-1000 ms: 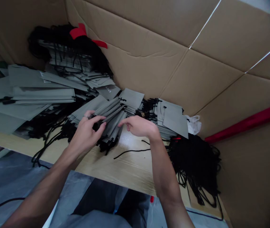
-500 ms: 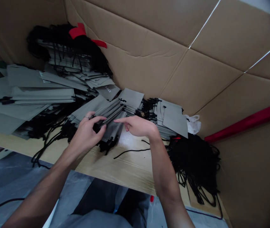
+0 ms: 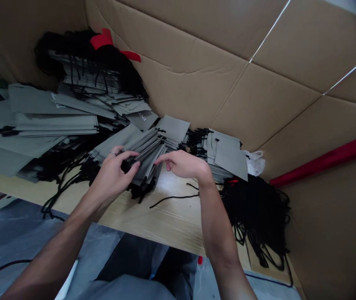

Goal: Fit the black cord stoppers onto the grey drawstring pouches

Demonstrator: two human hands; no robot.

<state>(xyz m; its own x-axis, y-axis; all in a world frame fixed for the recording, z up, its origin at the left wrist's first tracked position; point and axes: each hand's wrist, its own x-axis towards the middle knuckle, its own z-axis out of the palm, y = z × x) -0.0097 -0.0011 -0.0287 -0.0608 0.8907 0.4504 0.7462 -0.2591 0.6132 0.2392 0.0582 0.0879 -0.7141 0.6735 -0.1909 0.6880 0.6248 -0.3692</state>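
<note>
My left hand [image 3: 115, 168], with a ring on one finger, grips the edges of a fanned stack of flat grey paper bags [image 3: 145, 143] with black cord handles. Its thumb presses against the near side of the stack. To the right is my right hand [image 3: 182, 163], its index finger stretched out and the other fingers curled. That fingertip is at the right edge of the lower bags in the stack, and the hand holds nothing. Black cord ends [image 3: 141, 192] stick out below the bags. The stack rests on a pale wooden table [image 3: 165, 216].
Larger piles of grey bags [image 3: 53, 125] lie at the left, with black cords and a red strip [image 3: 101, 40] behind. More bags [image 3: 231, 156] stand at the right beside a bundle of black cords [image 3: 256, 212] and a white plastic bag [image 3: 255, 162]. Cardboard walls [image 3: 190, 50] enclose the table.
My right index finger has slid slightly to the right, from against the upper bags to the edge of the lower ones. My left hand keeps its grip almost in place.
</note>
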